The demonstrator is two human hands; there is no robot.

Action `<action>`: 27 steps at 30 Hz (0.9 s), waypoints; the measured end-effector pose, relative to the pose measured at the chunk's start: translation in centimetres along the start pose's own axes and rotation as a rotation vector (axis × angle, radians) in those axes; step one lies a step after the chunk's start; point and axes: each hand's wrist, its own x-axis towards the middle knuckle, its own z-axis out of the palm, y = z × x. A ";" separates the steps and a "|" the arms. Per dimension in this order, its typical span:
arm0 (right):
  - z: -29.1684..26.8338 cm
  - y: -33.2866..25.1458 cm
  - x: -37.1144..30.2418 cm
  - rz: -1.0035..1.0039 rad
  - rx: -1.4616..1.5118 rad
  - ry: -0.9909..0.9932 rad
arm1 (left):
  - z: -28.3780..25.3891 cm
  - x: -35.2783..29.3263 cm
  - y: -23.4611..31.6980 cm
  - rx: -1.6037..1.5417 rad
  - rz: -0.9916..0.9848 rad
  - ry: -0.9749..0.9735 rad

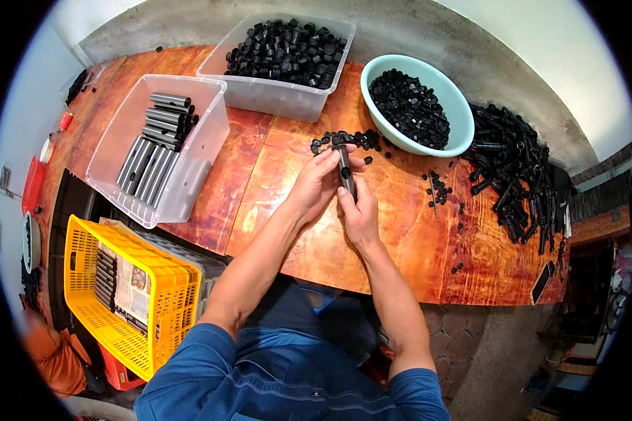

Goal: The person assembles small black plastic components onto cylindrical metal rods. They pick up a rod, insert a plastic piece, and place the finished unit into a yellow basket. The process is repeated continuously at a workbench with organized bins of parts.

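Both my hands hold one dark metal tube point(345, 168) with a round hole in its side, above the middle of the table. My left hand point(314, 184) is closed round its left side, fingers behind the upper end. My right hand point(360, 214) grips the lower end, thumb along the tube. Just beyond my fingers lies a scatter of small black caps point(361, 139). At the left, similar tubes point(146, 168) lie stacked in a clear plastic bin point(105, 165).
Black cylindrical plugs fill another clear bin point(274, 98) at the back. A pale green bowl point(463, 133) holds small black parts. Black handle-like pieces point(519, 175) are heaped at the right; a phone point(541, 283) lies near the edge. A yellow crate point(130, 344) with tubes stands lower left, near a person's orange sleeve point(53, 361).
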 end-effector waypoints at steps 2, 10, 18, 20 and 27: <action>-0.1 -0.7 0.1 0.047 0.050 -0.064 | -0.9 0.6 -0.3 -0.062 0.004 0.006; 0.6 -1.4 -0.2 0.023 0.073 -0.099 | -2.7 1.2 -0.4 -0.126 -0.038 0.136; 0.2 -0.5 -0.1 -0.029 -0.141 0.055 | -3.5 1.4 1.0 -0.302 -0.002 0.164; -0.1 -0.2 0.4 -0.132 -0.289 0.222 | -4.2 1.4 1.5 -0.332 0.044 0.168; -2.2 0.6 3.4 -0.124 -0.563 0.349 | -4.6 1.9 1.6 -0.370 -0.009 0.127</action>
